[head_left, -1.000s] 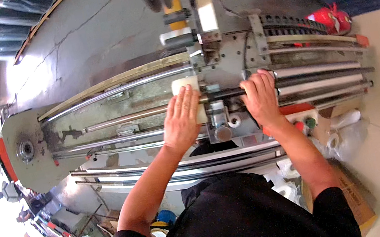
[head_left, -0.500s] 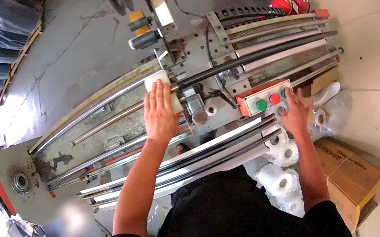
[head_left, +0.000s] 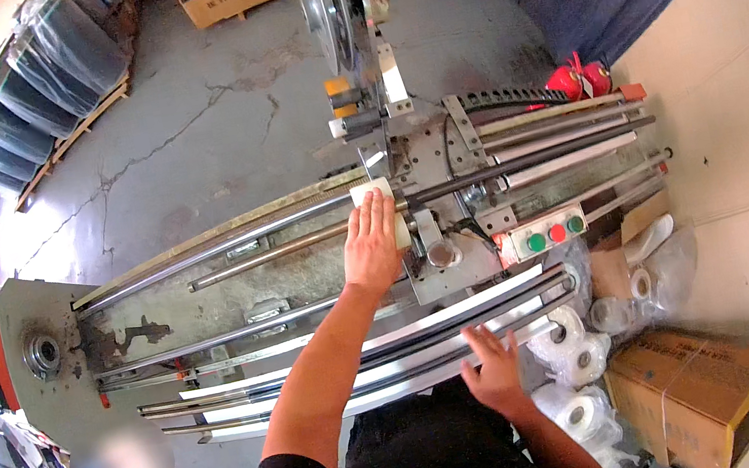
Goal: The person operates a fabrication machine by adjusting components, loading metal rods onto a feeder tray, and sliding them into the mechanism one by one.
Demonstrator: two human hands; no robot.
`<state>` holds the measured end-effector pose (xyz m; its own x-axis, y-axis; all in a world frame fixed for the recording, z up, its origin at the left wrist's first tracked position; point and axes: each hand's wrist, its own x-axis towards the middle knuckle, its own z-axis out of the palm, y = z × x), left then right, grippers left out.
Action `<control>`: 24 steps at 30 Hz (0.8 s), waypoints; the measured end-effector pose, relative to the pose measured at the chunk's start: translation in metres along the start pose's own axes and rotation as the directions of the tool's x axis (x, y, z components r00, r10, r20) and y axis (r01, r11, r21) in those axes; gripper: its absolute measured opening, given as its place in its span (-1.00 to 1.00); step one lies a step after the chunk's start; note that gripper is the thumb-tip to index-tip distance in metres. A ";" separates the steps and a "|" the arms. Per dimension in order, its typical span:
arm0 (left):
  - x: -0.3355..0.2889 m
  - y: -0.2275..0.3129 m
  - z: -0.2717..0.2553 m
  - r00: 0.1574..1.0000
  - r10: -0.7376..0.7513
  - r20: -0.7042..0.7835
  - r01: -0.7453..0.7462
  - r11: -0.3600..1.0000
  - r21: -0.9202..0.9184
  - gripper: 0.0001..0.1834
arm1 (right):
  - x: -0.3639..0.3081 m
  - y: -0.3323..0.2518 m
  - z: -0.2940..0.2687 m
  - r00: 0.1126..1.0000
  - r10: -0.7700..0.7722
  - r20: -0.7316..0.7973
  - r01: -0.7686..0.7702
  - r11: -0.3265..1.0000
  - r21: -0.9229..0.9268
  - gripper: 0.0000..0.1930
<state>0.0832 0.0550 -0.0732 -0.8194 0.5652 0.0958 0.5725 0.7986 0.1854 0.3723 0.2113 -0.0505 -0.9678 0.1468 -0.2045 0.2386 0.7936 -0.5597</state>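
Note:
My left hand [head_left: 373,246] lies over a cream-coloured block [head_left: 372,191] on a long metal rod, its fingers close together and laid over the block. The block shows above and beside the fingers; my thumb is hidden. Just right of the block stands the machine's metal carriage plate [head_left: 423,140], and a black sleeve or tube [head_left: 531,156] runs along the rod beyond it. My right hand [head_left: 495,375] is in the air near my body, fingers apart and holding nothing. Below it and to its left are several dark rods [head_left: 319,372] over a white sheet.
A control box [head_left: 550,235] with green and red buttons sits on the machine's near side. Plastic-wrapped rolls [head_left: 573,364] and a cardboard box [head_left: 688,394] stand at the right. Red fire extinguishers [head_left: 583,79] are by the far wall. Wrapped dark rolls [head_left: 34,93] rest on a pallet.
My right hand has come away from the control box, moving left and back toward my body. My left hand stays on the cream block. The view has shifted, showing more floor beyond the machine.

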 end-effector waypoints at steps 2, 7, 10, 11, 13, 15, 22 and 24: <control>0.004 0.004 -0.007 1.000 0.011 -0.009 -0.011 1.000 0.004 0.14 | -0.006 -0.006 0.009 0.999 -0.049 0.013 0.048 0.999 0.005 -0.36; 0.006 0.011 -0.029 1.000 0.016 0.016 -0.017 0.999 0.043 0.13 | 0.013 -0.016 -0.021 0.970 -0.203 0.130 0.200 0.979 0.036 -0.37; 0.005 0.011 -0.028 1.000 -0.001 -0.008 0.002 0.993 0.117 0.12 | 0.030 -0.010 -0.049 0.947 -0.270 0.176 0.264 0.963 0.059 -0.38; 0.003 0.013 -0.028 1.000 -0.021 -0.004 0.021 0.995 0.100 0.12 | 0.038 -0.005 -0.059 0.936 -0.296 0.188 0.288 0.955 0.073 -0.38; 0.002 0.015 -0.028 0.999 -0.039 0.002 0.039 0.995 0.088 0.12 | 0.053 0.011 -0.071 0.918 -0.356 0.175 0.344 0.934 0.097 -0.41; 0.004 0.017 -0.031 0.999 -0.041 0.010 0.040 0.996 0.076 0.11 | 0.066 0.028 -0.081 0.902 -0.398 0.166 0.380 0.916 0.130 -0.42; 0.005 0.021 -0.057 0.999 -0.028 -0.016 0.029 0.998 0.049 0.10 | 0.092 0.031 -0.121 0.860 -0.458 0.225 0.413 0.884 0.218 -0.45; 0.000 0.019 -0.062 0.998 -0.031 -0.062 0.035 0.997 0.064 0.07 | 0.099 0.023 -0.128 0.841 -0.479 0.253 0.429 0.874 0.228 -0.47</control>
<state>0.0927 0.0573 -0.0092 -0.8372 0.5260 0.1499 0.5438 0.8298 0.1257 0.2719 0.3197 0.0193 -0.9075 -0.4061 -0.1072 -0.1886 0.6220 -0.7600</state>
